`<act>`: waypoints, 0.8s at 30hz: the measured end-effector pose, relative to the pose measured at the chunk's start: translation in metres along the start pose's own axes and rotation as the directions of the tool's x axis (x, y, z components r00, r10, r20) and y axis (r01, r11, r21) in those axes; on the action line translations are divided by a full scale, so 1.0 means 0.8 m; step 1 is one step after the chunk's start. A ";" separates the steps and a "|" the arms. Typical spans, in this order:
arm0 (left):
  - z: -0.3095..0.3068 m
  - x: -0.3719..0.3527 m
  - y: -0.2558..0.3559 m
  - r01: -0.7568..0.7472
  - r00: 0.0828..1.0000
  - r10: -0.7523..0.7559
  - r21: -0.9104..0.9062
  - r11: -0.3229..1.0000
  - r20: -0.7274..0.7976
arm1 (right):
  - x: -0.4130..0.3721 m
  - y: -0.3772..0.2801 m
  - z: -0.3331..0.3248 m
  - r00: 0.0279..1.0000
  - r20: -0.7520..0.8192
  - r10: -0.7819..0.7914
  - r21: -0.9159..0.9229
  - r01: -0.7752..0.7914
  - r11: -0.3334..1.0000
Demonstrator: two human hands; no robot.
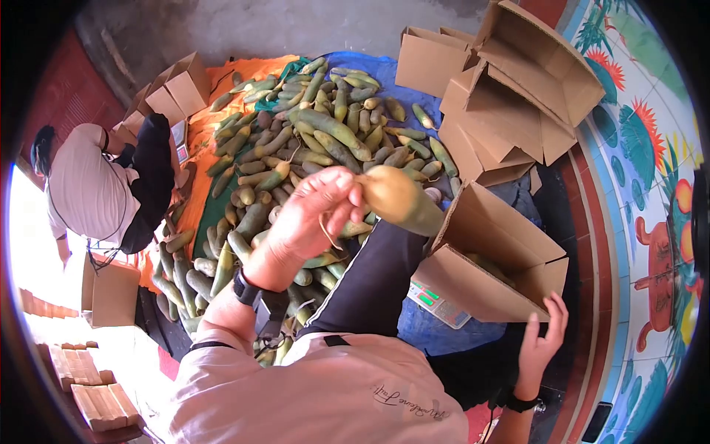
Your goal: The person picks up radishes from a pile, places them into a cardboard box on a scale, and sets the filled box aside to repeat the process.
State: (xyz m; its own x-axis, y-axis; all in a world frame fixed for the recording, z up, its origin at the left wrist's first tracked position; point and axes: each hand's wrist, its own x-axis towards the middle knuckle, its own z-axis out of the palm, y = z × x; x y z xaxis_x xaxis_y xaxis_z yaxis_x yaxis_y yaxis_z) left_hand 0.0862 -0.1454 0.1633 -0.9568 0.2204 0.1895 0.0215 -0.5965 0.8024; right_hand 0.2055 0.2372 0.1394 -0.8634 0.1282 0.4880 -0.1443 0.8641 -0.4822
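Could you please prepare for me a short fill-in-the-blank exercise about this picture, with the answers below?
1. The left hand holds a radish; the hand touching the box is the ____ one.
2. The band on the left wrist is coloured ____.
3. An orange sheet borders the pile at left; the sheet at its upper right is ____.
4. The other person is on the picture's ____ side.

Missing words: right; black; blue; left.
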 end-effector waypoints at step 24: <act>0.025 0.028 -0.138 0.412 0.866 -0.418 0.083 0.907 0.274 | -0.006 -0.009 0.009 0.926 0.301 0.229 0.549 -0.365 0.752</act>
State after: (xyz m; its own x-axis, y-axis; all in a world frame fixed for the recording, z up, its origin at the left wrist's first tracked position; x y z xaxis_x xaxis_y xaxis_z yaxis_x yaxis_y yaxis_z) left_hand 0.0682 -0.0592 0.0906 -0.7582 0.6518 -0.0164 -0.3508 -0.3865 0.8529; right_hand 0.2073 0.2269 0.1352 -0.9779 0.1695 0.1222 -0.0591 0.3363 -0.9399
